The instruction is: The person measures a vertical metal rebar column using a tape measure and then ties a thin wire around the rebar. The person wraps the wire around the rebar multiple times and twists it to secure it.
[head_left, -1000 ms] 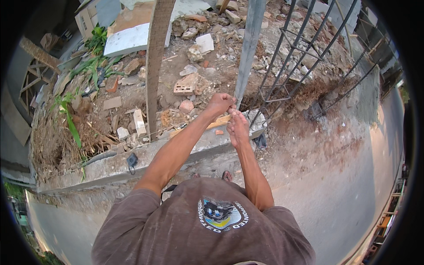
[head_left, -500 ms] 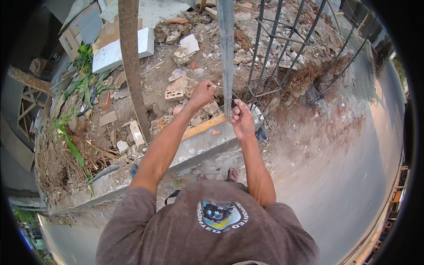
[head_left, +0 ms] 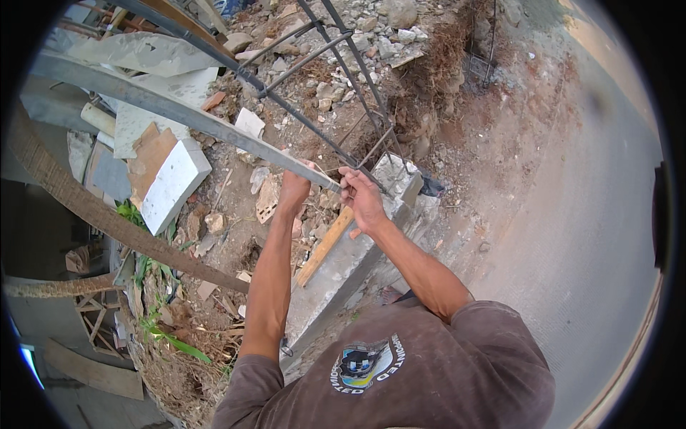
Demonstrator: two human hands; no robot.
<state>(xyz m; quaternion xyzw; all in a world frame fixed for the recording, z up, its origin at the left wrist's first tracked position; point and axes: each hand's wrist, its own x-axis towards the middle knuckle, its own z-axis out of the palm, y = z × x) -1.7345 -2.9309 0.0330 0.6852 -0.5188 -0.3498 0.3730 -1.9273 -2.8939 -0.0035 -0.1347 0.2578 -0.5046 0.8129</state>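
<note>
A long grey metal post (head_left: pixel 207 130) slants across the view, its lower end by my hands at the low concrete wall (head_left: pixel 336 266). On the post's left side my left hand (head_left: pixel 294 190) is closed, its fingertips partly hidden behind the post. It pinches a thin pale string (head_left: pixel 327 171), too fine to tell from wire. The string runs across the post toward my right hand (head_left: pixel 364 201), whose bent fingers are pinched together on it, close against the post's right side. Just beyond my right hand rises a rebar column cage (head_left: pixel 363 68).
A yellowish wooden strip (head_left: pixel 325 247) lies along the wall top. Broken bricks, including a hollow brick (head_left: pixel 268 200), and stones cover the soil to the left. A curved wooden post (head_left: pixel 128 222) crosses the left side. A white slab (head_left: pixel 174 187) lies behind it; pavement (head_left: pixel 550 236) stretches right.
The view has turned, so the post and cage now slant to the upper left. My hands remain at the post, now closer together, the left one partly behind it.
</note>
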